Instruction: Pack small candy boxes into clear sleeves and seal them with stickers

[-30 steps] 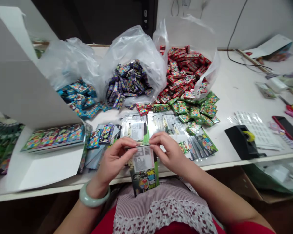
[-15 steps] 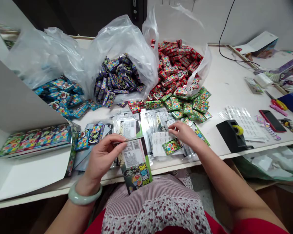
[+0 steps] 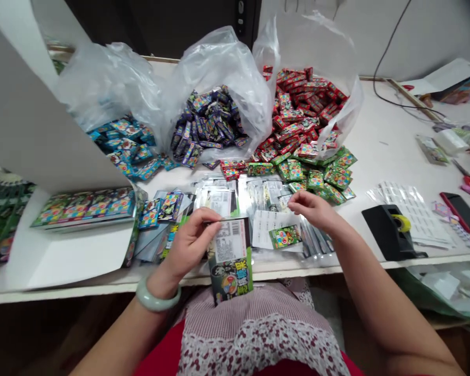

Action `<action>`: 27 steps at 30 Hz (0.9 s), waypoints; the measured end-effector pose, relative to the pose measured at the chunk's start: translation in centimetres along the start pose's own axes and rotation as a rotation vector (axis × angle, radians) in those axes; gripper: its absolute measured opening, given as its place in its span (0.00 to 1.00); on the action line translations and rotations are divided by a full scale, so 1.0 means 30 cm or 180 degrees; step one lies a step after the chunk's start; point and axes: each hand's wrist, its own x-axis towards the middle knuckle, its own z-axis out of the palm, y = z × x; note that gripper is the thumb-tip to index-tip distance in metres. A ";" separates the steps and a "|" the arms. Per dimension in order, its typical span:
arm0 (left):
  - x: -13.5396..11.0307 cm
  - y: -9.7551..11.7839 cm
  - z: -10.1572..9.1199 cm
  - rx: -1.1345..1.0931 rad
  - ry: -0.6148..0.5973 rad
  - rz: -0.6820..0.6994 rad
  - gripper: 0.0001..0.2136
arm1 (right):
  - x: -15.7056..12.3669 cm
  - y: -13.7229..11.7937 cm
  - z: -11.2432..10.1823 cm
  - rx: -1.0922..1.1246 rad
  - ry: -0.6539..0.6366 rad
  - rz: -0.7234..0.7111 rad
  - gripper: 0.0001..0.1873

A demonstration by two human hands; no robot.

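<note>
My left hand (image 3: 194,240) pinches the top edge of a flat printed pouch (image 3: 233,269), which hangs over the table's front edge before my apron. A white barcode panel and a colourful wheel picture show on its face. To the right, my right hand (image 3: 311,209) is closed, thumb against fingertips, above the edge of a white sticker sheet (image 3: 263,235). Anything between those fingertips is too small to make out. On the sheet lies a small green packet (image 3: 285,236). Piles of flat pouches (image 3: 219,198) spread behind and beneath it.
Plastic bags hold purple boxes (image 3: 209,122) and red boxes (image 3: 303,112); blue boxes (image 3: 131,141) lie farther left. Green packets (image 3: 332,177) are heaped in front. At left stands an open display carton (image 3: 82,258). A tape dispenser (image 3: 387,232) and a phone (image 3: 462,213) are at right.
The view has turned left, so the scene sits farther right. My right hand has drawn slightly away from the sticker sheet. My left hand still holds the pouch.
</note>
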 end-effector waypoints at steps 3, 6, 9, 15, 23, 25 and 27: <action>-0.004 0.011 0.013 -0.0020 -0.0099 0.0084 0.02 | -0.006 -0.175 0.042 0.0494 -0.0478 -0.0528 0.08; -0.008 0.014 0.017 -0.0042 -0.0191 0.0075 0.02 | 0.010 -0.331 0.112 0.0346 -0.1027 -0.0827 0.07; -0.013 0.009 0.015 -0.0098 -0.0206 0.0052 0.02 | 0.053 -0.406 0.169 -0.0123 -0.1412 -0.0929 0.08; -0.015 0.001 0.015 -0.0235 -0.0134 0.0080 0.02 | 0.121 -0.397 0.211 -0.0406 -0.1811 -0.0750 0.08; -0.008 -0.009 0.024 -0.0315 0.0021 0.0171 0.06 | 0.130 -0.382 0.232 -0.0444 -0.1751 -0.0626 0.09; -0.007 -0.009 0.030 -0.0259 0.0094 0.0143 0.06 | 0.130 -0.383 0.236 -0.0508 -0.1728 -0.0643 0.08; -0.006 -0.006 0.034 -0.0204 0.0160 0.0129 0.05 | 0.132 -0.384 0.238 -0.0557 -0.1722 -0.0618 0.07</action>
